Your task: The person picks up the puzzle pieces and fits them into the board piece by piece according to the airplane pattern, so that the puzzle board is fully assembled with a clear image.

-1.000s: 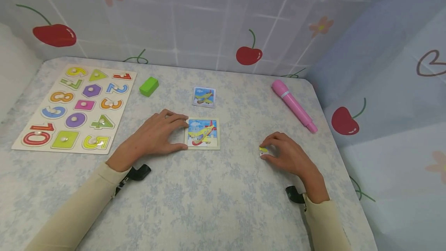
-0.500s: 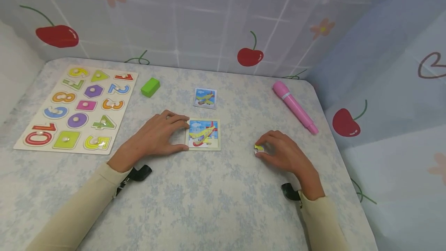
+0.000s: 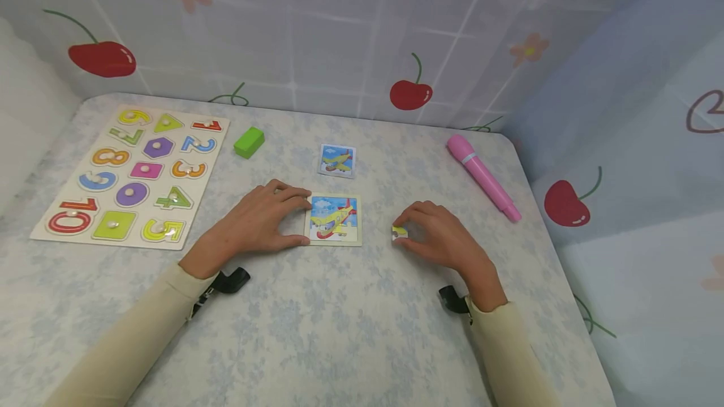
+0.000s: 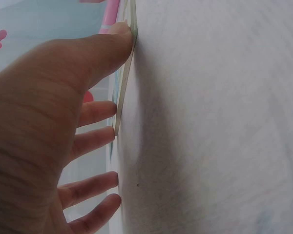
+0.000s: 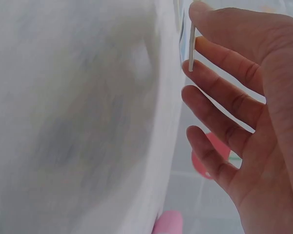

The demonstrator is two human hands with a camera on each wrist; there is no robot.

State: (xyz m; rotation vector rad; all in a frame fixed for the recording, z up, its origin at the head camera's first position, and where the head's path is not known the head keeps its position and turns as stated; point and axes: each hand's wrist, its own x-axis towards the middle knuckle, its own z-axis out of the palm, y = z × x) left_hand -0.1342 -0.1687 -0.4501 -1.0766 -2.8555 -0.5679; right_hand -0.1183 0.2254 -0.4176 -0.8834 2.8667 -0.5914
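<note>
My left hand (image 3: 251, 218) rests at the left edge of a small jigsaw puzzle board (image 3: 334, 220) with a yellow and red airplane picture. Its thumb touches the lower left corner, and a fingertip touches the edge near the upper left corner. In the left wrist view, fingers (image 4: 95, 113) stretch out along the thin board edge. Just right of the board, my right hand (image 3: 447, 237) pinches a small yellow and white puzzle piece (image 3: 399, 233) between thumb and fingers. The right wrist view shows that puzzle piece (image 5: 192, 48) edge-on, with the other fingers spread loosely.
A picture card (image 3: 337, 161) with the same airplane lies behind the board. Further left are a green block (image 3: 249, 142) and a number-and-shape peg board (image 3: 127, 181). A pink marker-like stick (image 3: 485, 179) lies at the back right. Curtains printed with cherries surround the table.
My right hand has moved left toward the puzzle board with the puzzle piece in its fingers. The left hand stays at the board's left edge. The view has shifted slightly.
</note>
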